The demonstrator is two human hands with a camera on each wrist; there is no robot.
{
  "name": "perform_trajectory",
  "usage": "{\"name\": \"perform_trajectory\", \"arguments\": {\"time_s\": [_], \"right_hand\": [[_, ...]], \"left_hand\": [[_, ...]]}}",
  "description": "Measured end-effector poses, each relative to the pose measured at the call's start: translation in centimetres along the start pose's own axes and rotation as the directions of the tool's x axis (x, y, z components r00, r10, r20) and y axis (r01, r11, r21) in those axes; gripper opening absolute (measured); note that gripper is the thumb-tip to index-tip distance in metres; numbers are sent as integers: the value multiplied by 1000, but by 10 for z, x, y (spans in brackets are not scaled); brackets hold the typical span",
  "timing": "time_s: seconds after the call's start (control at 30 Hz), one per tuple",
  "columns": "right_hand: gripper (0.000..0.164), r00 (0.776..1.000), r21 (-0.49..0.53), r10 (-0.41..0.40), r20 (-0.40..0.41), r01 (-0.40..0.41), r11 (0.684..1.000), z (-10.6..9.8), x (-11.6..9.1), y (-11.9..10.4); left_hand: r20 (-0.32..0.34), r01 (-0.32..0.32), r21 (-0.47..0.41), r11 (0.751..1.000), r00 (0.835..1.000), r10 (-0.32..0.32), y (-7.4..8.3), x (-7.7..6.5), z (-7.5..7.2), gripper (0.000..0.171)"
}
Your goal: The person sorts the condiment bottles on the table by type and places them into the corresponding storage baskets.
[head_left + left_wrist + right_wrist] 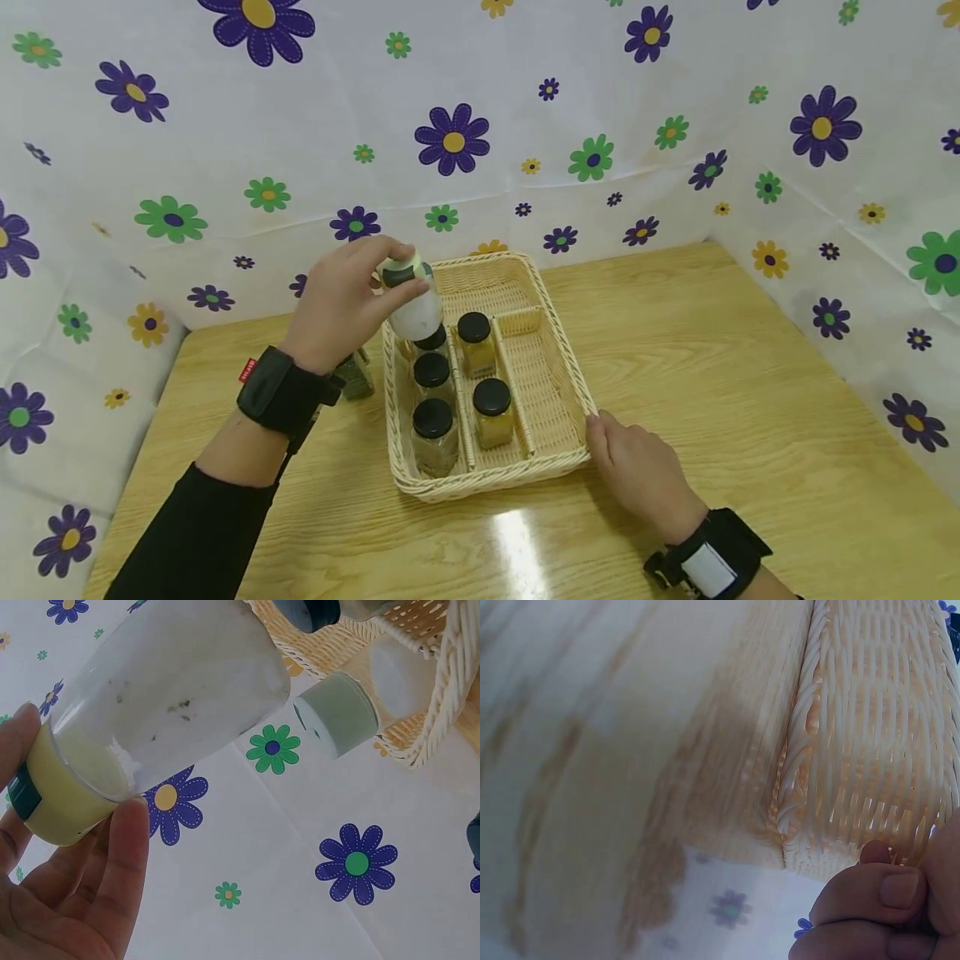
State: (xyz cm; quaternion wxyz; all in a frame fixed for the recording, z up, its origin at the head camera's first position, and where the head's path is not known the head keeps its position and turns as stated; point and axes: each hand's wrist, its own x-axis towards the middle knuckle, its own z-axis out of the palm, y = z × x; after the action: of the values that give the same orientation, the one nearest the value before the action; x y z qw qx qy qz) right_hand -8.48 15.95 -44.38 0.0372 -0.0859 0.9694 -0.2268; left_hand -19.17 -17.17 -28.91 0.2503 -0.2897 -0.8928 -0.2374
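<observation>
My left hand grips a clear jar of white contents by its pale yellow-green cap, above the far left part of a wicker basket. In the left wrist view, thumb and fingers surround the cap, and dark specks show on the jar's side. A second jar with a pale green cap appears beyond it, at the basket. My right hand holds the basket's near right corner; the right wrist view shows curled fingers against the weave. Several black-capped jars stand in the left and middle compartments.
A jar with dark green contents stands on the wooden table left of the basket, partly behind my left wrist. Woven dividers split the basket. A flowered cloth hangs behind and at both sides.
</observation>
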Motion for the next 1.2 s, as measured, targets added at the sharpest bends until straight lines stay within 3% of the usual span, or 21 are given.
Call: {"name": "perform_trajectory", "arguments": {"time_s": [0.2, 0.57, 0.97, 1.2], "right_hand": [[54, 1000, -3, 10, -2, -10, 1000, -1, 0, -3], [52, 1000, -2, -18, -14, 18, 1000, -4, 0, -3], [52, 1000, -4, -11, -8, 11, 1000, -3, 1, -1], [50, 1000, -3, -16, -23, 16, 1000, -4, 0, 1]], "left_hand": [[33, 24, -7, 1000, 999, -23, 2, 13, 2, 35], [76, 47, -20, 999, 996, -45, 3, 44, 22, 34], [103, 64, -26, 998, 993, -61, -1, 62, 39, 34], [152, 104, -38, 994, 984, -97, -2, 74, 48, 37]]}}
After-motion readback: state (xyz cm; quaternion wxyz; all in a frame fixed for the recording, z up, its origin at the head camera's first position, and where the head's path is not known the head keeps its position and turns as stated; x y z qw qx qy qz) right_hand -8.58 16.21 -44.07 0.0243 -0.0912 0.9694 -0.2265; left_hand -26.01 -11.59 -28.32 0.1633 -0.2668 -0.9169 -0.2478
